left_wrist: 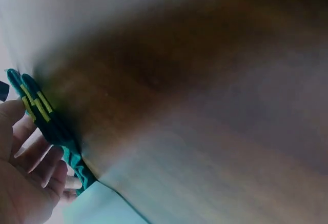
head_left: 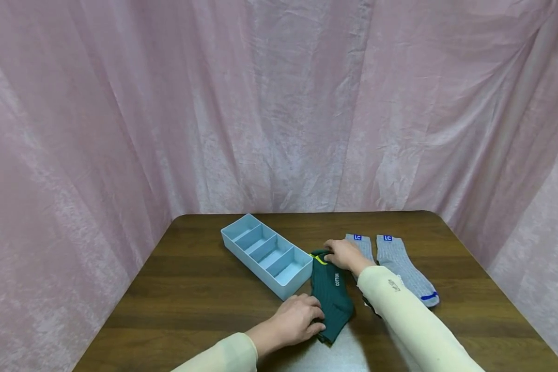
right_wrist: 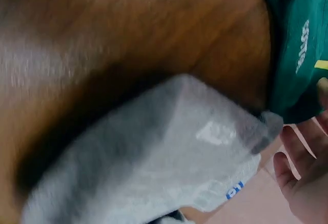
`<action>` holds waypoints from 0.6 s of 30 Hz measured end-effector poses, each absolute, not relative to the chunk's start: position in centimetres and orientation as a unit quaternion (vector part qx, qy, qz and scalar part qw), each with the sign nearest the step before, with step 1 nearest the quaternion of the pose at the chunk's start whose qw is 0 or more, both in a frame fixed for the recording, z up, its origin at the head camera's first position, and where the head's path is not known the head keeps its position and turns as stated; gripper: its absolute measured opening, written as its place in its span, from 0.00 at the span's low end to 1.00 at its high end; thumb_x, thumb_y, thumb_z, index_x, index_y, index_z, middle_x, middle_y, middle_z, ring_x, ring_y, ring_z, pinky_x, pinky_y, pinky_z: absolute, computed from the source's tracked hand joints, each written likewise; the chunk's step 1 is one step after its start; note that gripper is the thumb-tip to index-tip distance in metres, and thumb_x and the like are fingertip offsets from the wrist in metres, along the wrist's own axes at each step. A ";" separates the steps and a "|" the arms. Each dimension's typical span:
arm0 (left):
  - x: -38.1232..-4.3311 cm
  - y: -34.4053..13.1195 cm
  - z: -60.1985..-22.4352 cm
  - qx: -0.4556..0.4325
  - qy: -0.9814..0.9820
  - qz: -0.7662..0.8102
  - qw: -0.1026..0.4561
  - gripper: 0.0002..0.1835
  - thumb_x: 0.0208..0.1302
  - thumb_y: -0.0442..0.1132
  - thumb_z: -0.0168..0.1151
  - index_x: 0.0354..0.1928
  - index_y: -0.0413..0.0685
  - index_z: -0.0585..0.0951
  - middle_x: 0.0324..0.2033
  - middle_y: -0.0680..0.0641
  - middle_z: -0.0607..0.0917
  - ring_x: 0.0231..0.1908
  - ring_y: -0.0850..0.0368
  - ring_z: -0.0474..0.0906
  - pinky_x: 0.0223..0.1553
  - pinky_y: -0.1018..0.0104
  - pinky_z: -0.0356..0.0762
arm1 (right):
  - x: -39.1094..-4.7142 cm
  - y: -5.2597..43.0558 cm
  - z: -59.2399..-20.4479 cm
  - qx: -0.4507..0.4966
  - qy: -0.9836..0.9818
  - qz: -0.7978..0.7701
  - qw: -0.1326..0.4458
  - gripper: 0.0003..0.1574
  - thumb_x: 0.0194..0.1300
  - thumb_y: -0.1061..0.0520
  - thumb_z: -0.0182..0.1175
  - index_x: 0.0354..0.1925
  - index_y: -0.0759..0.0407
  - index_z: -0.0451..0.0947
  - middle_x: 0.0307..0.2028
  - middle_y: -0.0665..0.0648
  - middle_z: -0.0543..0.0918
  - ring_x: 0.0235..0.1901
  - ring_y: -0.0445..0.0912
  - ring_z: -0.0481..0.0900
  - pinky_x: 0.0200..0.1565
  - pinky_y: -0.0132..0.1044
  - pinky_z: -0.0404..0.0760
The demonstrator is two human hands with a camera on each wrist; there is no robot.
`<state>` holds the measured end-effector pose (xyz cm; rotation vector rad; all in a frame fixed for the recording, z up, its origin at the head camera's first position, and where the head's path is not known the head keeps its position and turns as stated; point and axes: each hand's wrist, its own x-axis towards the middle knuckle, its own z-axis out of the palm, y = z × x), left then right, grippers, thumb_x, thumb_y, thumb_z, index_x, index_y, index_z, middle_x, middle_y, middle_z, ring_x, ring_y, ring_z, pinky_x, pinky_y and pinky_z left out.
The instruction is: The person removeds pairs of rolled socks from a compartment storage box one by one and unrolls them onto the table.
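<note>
A pair of dark green socks [head_left: 331, 297], one laid on the other, lies on the table with white COTTON lettering and yellow marks. Beside the near end rests my left hand [head_left: 295, 318], its fingers loosely bent against the edge. At the far, yellow-marked end my right hand [head_left: 346, 254] touches the green fabric. Spread, relaxed fingers [right_wrist: 300, 149] show in the right wrist view. Two light grey socks [head_left: 406, 268] with blue LC labels lie to the right, one partly hidden beneath my right forearm. The left wrist view catches the green socks [left_wrist: 48, 116] beside loosely spread fingers.
A light blue tray [head_left: 256, 266] with several compartments in a row stands left of the green socks, its near right corner close to them. Something dark [head_left: 371, 306] peeks out under the right sleeve. Pink curtains [head_left: 279, 103] hang behind the wooden table [head_left: 190, 289].
</note>
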<state>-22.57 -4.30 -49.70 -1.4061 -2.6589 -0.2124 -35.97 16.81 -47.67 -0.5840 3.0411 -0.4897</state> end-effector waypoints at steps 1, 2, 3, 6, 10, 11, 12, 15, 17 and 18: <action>-22.5 -4.3 -49.7 -0.471 -0.877 -0.065 0.069 0.10 0.67 0.52 0.64 0.42 0.60 0.89 0.42 0.60 0.82 0.42 0.66 0.76 0.35 0.75 0.69 | -36.0 16.8 -47.7 -0.183 0.969 -0.164 0.005 0.17 0.69 0.57 0.62 0.54 0.61 0.82 0.48 0.60 0.84 0.49 0.57 0.81 0.50 0.53 0.78; -22.5 -4.2 -49.7 -0.475 -0.875 -0.061 0.072 0.10 0.67 0.51 0.63 0.42 0.60 0.89 0.42 0.60 0.82 0.42 0.66 0.76 0.34 0.76 0.68 | -36.0 16.9 -47.8 -0.178 0.968 -0.174 0.007 0.17 0.69 0.57 0.62 0.54 0.62 0.82 0.48 0.61 0.84 0.49 0.57 0.81 0.50 0.52 0.79; -22.5 -4.2 -49.7 -0.477 -0.874 -0.057 0.072 0.10 0.68 0.51 0.63 0.42 0.60 0.89 0.42 0.60 0.82 0.42 0.66 0.76 0.34 0.76 0.68 | -36.1 16.9 -47.8 -0.171 0.967 -0.189 0.008 0.16 0.69 0.57 0.62 0.53 0.62 0.82 0.47 0.60 0.85 0.48 0.56 0.81 0.49 0.52 0.79; -22.4 -4.1 -49.5 -0.475 -0.876 -0.054 0.065 0.09 0.68 0.50 0.63 0.43 0.60 0.89 0.42 0.60 0.83 0.42 0.66 0.76 0.35 0.75 0.68 | -36.1 17.1 -47.6 -0.141 0.960 -0.242 0.009 0.13 0.69 0.57 0.61 0.48 0.62 0.84 0.44 0.60 0.85 0.43 0.54 0.82 0.44 0.49 0.80; -22.4 -3.9 -49.5 -0.454 -0.887 -0.054 0.058 0.10 0.69 0.52 0.61 0.39 0.61 0.89 0.40 0.61 0.82 0.40 0.66 0.77 0.34 0.73 0.68 | -36.0 17.4 -47.0 -0.105 0.947 -0.305 0.010 0.13 0.69 0.56 0.61 0.46 0.63 0.85 0.43 0.59 0.86 0.41 0.52 0.82 0.42 0.47 0.81; -22.4 -3.9 -49.5 -0.449 -0.890 -0.054 0.056 0.11 0.69 0.53 0.61 0.38 0.61 0.89 0.39 0.61 0.82 0.39 0.66 0.76 0.33 0.73 0.67 | -36.0 17.4 -46.8 -0.100 0.942 -0.319 0.011 0.13 0.70 0.56 0.61 0.46 0.64 0.85 0.43 0.60 0.86 0.41 0.52 0.82 0.42 0.47 0.81; -22.4 -3.9 -49.5 -0.443 -0.893 -0.053 0.056 0.11 0.69 0.54 0.61 0.37 0.61 0.89 0.39 0.61 0.82 0.38 0.66 0.76 0.32 0.73 0.67 | -35.9 17.5 -46.7 -0.098 0.939 -0.330 0.010 0.13 0.70 0.56 0.61 0.46 0.64 0.86 0.43 0.60 0.86 0.42 0.52 0.82 0.43 0.47 0.81; -22.4 -3.8 -49.5 -0.430 -0.900 -0.045 0.058 0.12 0.68 0.55 0.62 0.34 0.62 0.88 0.37 0.62 0.82 0.36 0.66 0.76 0.31 0.72 0.66 | -35.7 17.8 -46.3 -0.084 0.933 -0.350 0.003 0.14 0.70 0.55 0.61 0.45 0.64 0.86 0.43 0.60 0.86 0.42 0.52 0.82 0.44 0.47 0.81; -22.4 -3.6 -49.6 -0.425 -0.902 -0.037 0.063 0.10 0.66 0.55 0.63 0.33 0.62 0.88 0.36 0.62 0.81 0.36 0.65 0.76 0.31 0.71 0.66 | -35.5 18.2 -46.0 -0.071 0.936 -0.345 -0.005 0.13 0.70 0.55 0.61 0.42 0.64 0.87 0.41 0.60 0.86 0.41 0.52 0.82 0.43 0.48 0.81; -22.4 -3.6 -49.6 -0.423 -0.903 -0.033 0.068 0.10 0.66 0.54 0.64 0.33 0.62 0.88 0.35 0.61 0.81 0.36 0.65 0.76 0.31 0.71 0.66 | -35.4 18.4 -45.9 -0.062 0.938 -0.341 -0.009 0.13 0.69 0.55 0.61 0.41 0.63 0.87 0.40 0.60 0.86 0.40 0.52 0.82 0.42 0.47 0.81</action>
